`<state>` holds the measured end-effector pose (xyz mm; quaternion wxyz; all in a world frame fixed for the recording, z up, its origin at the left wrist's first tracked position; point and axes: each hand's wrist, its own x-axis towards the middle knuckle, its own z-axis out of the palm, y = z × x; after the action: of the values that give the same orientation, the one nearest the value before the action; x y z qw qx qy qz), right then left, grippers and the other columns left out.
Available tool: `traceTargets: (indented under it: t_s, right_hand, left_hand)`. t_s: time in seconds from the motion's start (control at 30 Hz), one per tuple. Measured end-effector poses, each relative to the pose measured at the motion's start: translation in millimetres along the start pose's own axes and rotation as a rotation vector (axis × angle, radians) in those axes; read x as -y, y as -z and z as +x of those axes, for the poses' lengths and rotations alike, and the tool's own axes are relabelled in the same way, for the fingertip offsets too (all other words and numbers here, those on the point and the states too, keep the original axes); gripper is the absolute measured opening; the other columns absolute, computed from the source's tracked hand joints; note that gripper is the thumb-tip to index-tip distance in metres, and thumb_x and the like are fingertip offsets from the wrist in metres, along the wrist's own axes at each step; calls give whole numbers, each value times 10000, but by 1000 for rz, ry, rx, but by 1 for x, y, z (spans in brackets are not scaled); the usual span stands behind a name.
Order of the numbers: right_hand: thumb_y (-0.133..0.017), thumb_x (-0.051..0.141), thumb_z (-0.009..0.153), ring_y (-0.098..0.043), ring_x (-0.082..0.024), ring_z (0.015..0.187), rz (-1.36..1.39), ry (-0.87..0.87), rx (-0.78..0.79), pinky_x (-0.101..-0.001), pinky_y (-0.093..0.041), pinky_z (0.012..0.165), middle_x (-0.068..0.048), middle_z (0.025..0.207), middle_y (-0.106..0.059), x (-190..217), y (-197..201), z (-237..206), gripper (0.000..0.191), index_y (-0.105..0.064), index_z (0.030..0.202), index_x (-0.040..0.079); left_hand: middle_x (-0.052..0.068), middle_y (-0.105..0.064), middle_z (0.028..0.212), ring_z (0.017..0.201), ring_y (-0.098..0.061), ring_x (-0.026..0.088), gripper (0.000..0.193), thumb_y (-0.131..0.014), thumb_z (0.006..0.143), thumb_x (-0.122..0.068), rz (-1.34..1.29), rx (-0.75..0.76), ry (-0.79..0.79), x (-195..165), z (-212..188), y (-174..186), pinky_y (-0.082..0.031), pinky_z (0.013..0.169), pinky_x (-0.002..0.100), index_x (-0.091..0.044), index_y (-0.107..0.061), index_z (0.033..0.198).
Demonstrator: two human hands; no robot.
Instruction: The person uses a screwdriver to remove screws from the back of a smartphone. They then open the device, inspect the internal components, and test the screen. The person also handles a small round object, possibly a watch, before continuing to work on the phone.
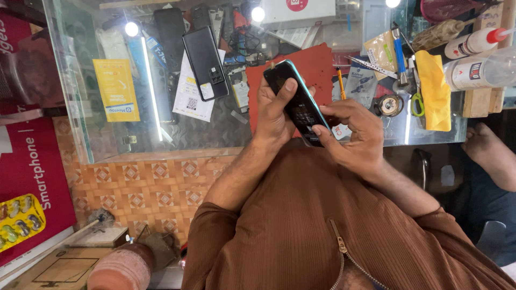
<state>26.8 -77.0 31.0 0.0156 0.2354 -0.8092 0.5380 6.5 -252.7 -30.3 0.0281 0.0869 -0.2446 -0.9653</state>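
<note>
Above the red mat [314, 64] on the glass tabletop [107, 134], the left hand [274, 115] has a closed grip round a dark smartphone [298, 102] while the right hand [357, 134] pinches its lower edge, the casing apparently still whole and unopened.

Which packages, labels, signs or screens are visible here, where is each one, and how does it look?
Phone: held in left hand and right hand; dark, teal edge.
Yellow card: under the glass, left; rectangular, white and blue band below.
White sheet: beneath the black phone; small square code.
Red sign: far left; white lettering.
Blister pack: lower left; yellow.
White box: top centre; red mark.
Two bottles: upper right; whitish, labelled.
</note>
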Motion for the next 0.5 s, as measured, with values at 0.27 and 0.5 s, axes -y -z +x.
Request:
traceTargets:
  t_s: [0.27, 0.5]
  right_hand:
    - [-774, -67, 922, -669, -247, 834, -142, 164, -32, -332, -531, 713, -158, 998, -641, 9, 2, 6, 187, -649, 1060, -51]
    - [-772, -77, 929, -667, -269, 841, -226, 201, 19, -358, -532, 703, -162, 996, -638, 7, 7, 6, 169, -667, 1058, -49]
  left_hand:
    - [97, -662, 985, 865, -723, 229, 375, -804, 952, -89, 61, 6, -107, 6, -9, -9, -615, 812, 418, -65, -534, 1210]
    - [74, -665, 971, 839, -709, 190, 406, -800, 925, -111, 107, -29, -169, 10, -12, -9, -626, 817, 402, -102, -524, 1222]
